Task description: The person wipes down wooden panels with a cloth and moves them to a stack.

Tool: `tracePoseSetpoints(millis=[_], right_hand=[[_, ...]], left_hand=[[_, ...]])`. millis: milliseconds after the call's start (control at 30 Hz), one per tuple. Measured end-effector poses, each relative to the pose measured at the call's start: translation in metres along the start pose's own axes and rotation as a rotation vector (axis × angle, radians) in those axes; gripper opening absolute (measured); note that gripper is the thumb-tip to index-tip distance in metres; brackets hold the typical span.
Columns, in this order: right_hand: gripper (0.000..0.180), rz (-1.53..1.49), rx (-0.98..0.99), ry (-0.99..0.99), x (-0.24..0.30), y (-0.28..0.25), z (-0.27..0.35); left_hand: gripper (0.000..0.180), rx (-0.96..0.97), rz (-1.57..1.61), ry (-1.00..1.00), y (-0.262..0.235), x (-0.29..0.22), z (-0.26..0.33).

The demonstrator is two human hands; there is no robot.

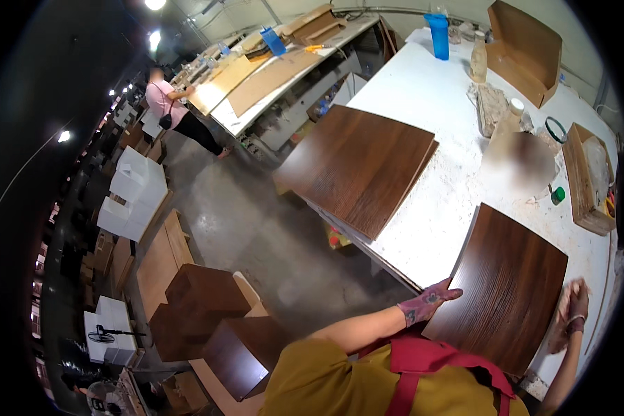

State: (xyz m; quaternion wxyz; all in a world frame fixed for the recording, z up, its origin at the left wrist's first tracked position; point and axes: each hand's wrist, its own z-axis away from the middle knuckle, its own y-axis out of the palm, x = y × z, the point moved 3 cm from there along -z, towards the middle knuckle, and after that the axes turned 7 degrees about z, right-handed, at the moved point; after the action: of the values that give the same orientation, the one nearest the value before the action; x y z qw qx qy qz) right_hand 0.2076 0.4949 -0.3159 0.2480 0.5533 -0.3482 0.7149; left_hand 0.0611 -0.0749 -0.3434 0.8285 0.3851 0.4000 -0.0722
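A dark brown wood-grain panel [506,288] lies in front of me on the white worktable, its near end close to my body. At its left edge is my left hand [426,304], in a purple patterned glove. The thumb reaches over the panel's face and the fingers are beside the edge, closed on it. My right hand [577,306] is by the panel's right edge, closed around a pale, crumpled rag [559,334]. Part of that hand is hidden by the rag. Farther left, a stack of similar brown panels [367,166] overhangs the table's left side.
Along the right of the white table [423,215] are a wooden box [589,180], a green cap [558,195], a bottle [478,59], a blue cup [438,35] and an open carton [527,55]. Brown boxes [201,305] stand lower left. A person [166,104] stands by another table.
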Motion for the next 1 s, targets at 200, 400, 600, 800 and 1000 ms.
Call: tracePoseSetpoints(millis=[200,400,600,800,1000], right_hand=[[0.036,0.781,0.421,-0.915,0.22,0.336,0.243],[0.043,1.182,0.082,-1.224,0.173,0.326,0.171],[0.04,1.033,0.425,-1.113,0.182,0.377,0.191],[0.047,1.136,0.392,-0.884,0.148,0.334,0.139],[0.037,0.83,0.311,-0.517,0.111,0.23,0.057]], left_hand=[[0.086,0.022,-0.027,0.038,0.013,-0.018,0.01],[0.089,0.027,0.0,0.002,0.006,-0.022,0.019],[0.057,0.051,-0.043,-0.005,0.007,-0.017,0.018],[0.04,0.027,0.005,0.042,-0.005,0.009,-0.008],[0.049,0.241,0.241,0.429,-0.036,0.08,-0.059]])
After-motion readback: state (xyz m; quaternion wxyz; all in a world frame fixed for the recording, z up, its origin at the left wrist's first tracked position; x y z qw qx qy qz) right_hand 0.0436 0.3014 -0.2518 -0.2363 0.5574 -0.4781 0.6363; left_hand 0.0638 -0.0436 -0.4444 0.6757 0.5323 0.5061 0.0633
